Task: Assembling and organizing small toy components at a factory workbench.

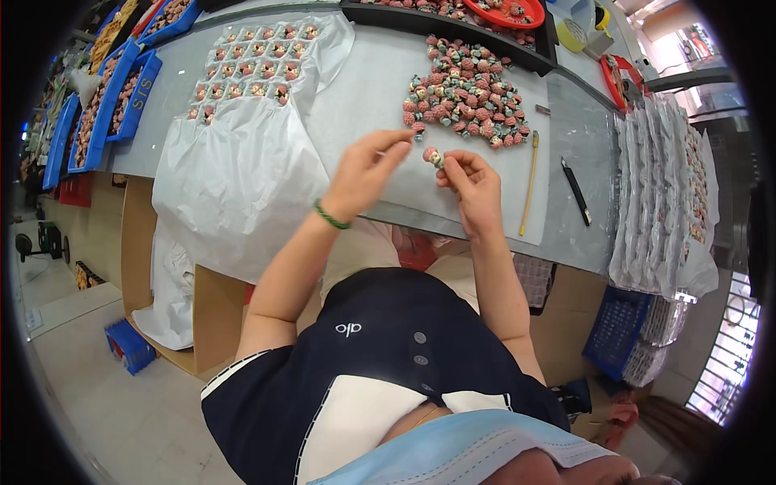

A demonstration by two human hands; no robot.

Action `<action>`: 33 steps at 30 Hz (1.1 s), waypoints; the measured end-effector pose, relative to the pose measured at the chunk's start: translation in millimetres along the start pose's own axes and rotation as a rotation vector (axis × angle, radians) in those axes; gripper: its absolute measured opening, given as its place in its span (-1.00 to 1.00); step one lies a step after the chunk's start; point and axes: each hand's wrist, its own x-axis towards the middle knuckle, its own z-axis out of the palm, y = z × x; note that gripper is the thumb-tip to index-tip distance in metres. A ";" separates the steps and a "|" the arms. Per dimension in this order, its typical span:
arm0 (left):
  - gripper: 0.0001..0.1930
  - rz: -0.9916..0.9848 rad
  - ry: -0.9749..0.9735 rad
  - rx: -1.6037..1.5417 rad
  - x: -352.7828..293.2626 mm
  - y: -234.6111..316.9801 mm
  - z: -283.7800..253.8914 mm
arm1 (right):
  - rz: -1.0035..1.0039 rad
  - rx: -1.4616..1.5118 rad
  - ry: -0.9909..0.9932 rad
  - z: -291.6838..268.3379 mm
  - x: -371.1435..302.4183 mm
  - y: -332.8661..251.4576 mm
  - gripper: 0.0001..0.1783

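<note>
My right hand pinches a small painted figurine with a round pink top between thumb and fingertips, above the near part of the white work sheet. Just left of it hovers my left hand, its fingers stretched out and slightly apart with nothing visible in them. The left fingertips are close to a single figurine at the near edge of a loose pile of pink and grey-green figurines. Farther left, rows of similar figurines sit in a tray with white wrapping sheet spread over its near side.
A yellow stick and a black craft knife lie to the right. Stacked filled trays stand at the right edge. Blue bins hold figurines at the far left. A black tray and red dish are at the back.
</note>
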 end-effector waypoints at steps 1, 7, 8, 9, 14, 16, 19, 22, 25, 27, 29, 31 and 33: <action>-0.77 -0.102 -0.031 -0.082 -1.8 -6.0 13.3 | 0.006 0.072 -0.010 -1.4 -6.4 2.7 -0.83; -0.75 -0.235 -0.135 -0.330 -5.8 -12.6 43.9 | -0.059 0.137 0.046 -10.2 -22.9 8.6 -0.83; -0.75 -0.236 -0.137 -0.329 -6.1 -14.3 45.4 | -0.102 0.083 0.060 -11.8 -23.4 10.7 -0.82; -0.74 -0.233 -0.158 -0.360 -7.2 -16.7 46.4 | -0.101 0.085 0.063 -12.4 -23.8 12.7 -0.82; -0.72 -0.282 -0.137 -0.626 -10.9 -16.4 50.9 | -0.586 -0.261 0.107 -10.7 -22.9 16.5 -0.78; -0.72 -0.364 -0.106 -0.819 -11.3 -12.2 48.4 | -0.611 -0.287 0.121 -5.6 -23.7 16.5 -0.78; -0.71 -0.315 -0.120 -0.751 -12.4 -18.0 43.7 | -0.664 -0.364 0.088 -5.0 -23.4 20.6 -0.75; -0.71 -0.356 -0.111 -0.788 -13.9 -18.5 34.2 | -0.677 -0.408 0.006 -1.6 -22.0 17.7 -0.73; -0.72 -0.339 -0.053 -0.736 -16.8 -20.6 23.4 | -0.598 -0.423 0.028 4.3 -12.8 17.9 -0.75; -0.72 -0.368 0.000 -0.741 -17.5 -18.6 13.9 | -0.532 -0.444 0.085 11.4 0.3 16.2 -0.75; -0.71 -0.396 0.056 -0.746 -18.7 -19.2 6.2 | -0.519 -0.673 0.131 22.8 17.4 11.3 -0.77; -0.71 -0.405 0.075 -0.786 -20.0 -20.4 0.9 | -0.612 -0.846 0.103 28.9 36.1 19.8 -0.76; -0.71 -0.410 0.074 -0.815 -20.4 -19.1 -2.0 | -0.704 -1.017 0.072 30.4 43.5 28.5 -0.76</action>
